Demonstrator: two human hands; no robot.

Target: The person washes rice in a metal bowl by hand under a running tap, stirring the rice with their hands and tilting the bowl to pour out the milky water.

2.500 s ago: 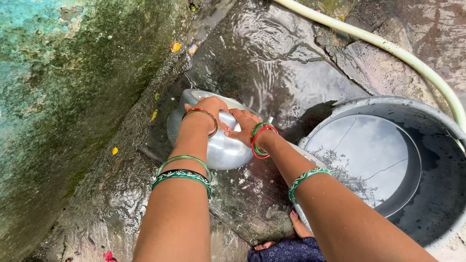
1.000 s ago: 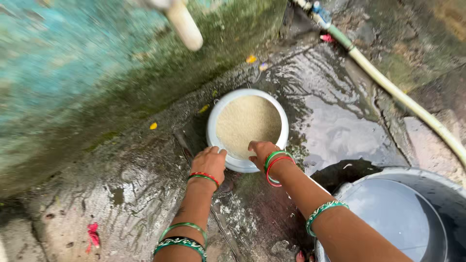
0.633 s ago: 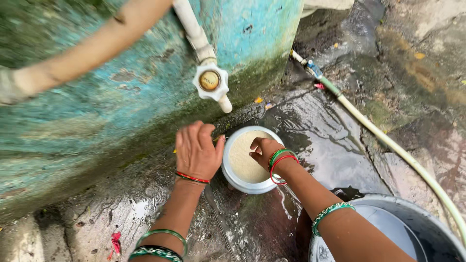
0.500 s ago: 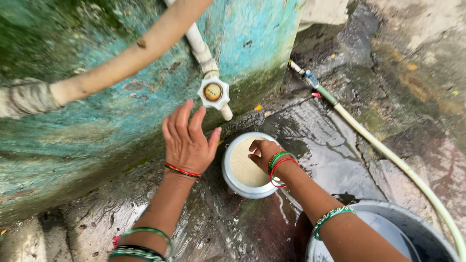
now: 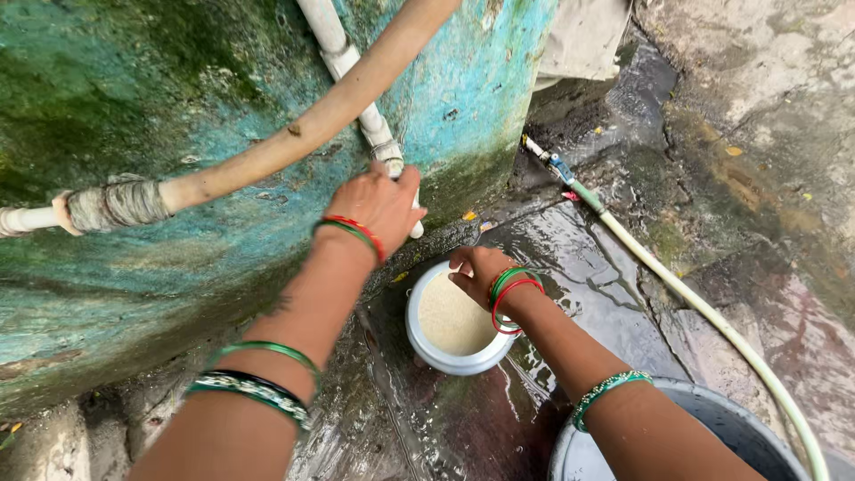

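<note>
Round white metal pot [image 5: 454, 356]: stands upright on the wet stone floor [image 5: 606, 267], close under the tap and just beside the foot of the wall; pale grain fills it (a smooth, level bed).
Left hand [image 5: 378, 203]: raised to the white plastic tap [image 5: 392, 165] on the wall, fingers [image 5: 396, 178] wrapped over the tap's head, covering it.
Right hand [image 5: 476, 272]: on the pot's far rim, fingers curled over the edge and gripping it.
Wrists: red and green bangles on both, more green ones higher up each forearm.
Wall [image 5: 134, 116]: turquoise paint, green with moss; a tan hose [image 5: 294, 147] crosses it on a slant.
Pale green hose [image 5: 695, 303]: runs across the floor toward the lower right corner.
Grey tub [image 5: 766, 441]: at the bottom right, partly behind the right forearm.
</note>
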